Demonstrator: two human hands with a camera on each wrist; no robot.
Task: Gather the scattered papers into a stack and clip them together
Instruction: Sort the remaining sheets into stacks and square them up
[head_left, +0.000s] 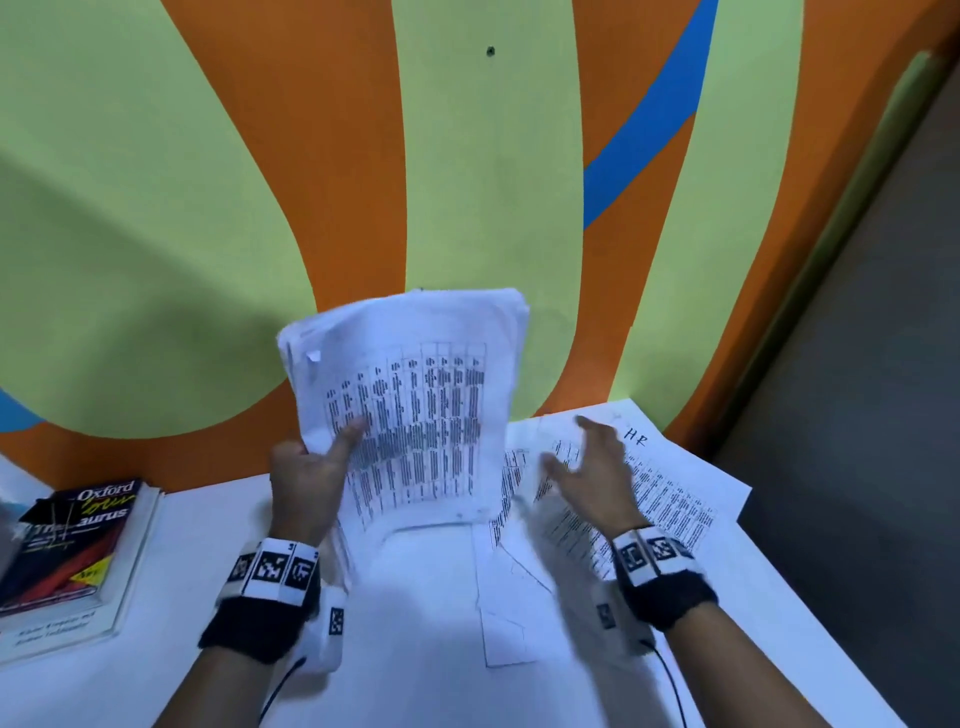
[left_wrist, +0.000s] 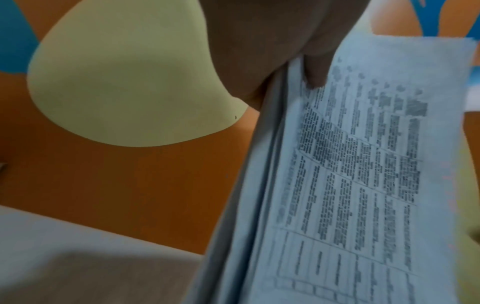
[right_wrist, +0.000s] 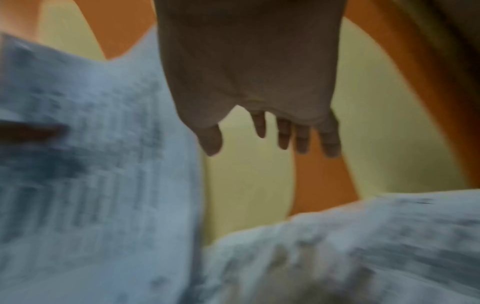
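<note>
My left hand (head_left: 311, 462) grips a stack of printed papers (head_left: 415, 405) by its left edge and holds it upright above the white table (head_left: 426, 613). The thumb lies across the front sheet, and in the left wrist view the thumb (left_wrist: 315, 72) presses the same stack of papers (left_wrist: 350, 174). My right hand (head_left: 592, 467) hovers with spread fingers over loose printed sheets (head_left: 670, 499) lying on the table at the right. In the right wrist view the right hand (right_wrist: 270, 133) holds nothing, with the blurred loose sheets (right_wrist: 350, 246) below it. No clip is visible.
A thick Oxford thesaurus book (head_left: 72, 551) lies on the table at the left. A wall painted orange, green and blue (head_left: 467, 182) stands right behind the table. The table's right edge drops to a dark floor (head_left: 857, 415).
</note>
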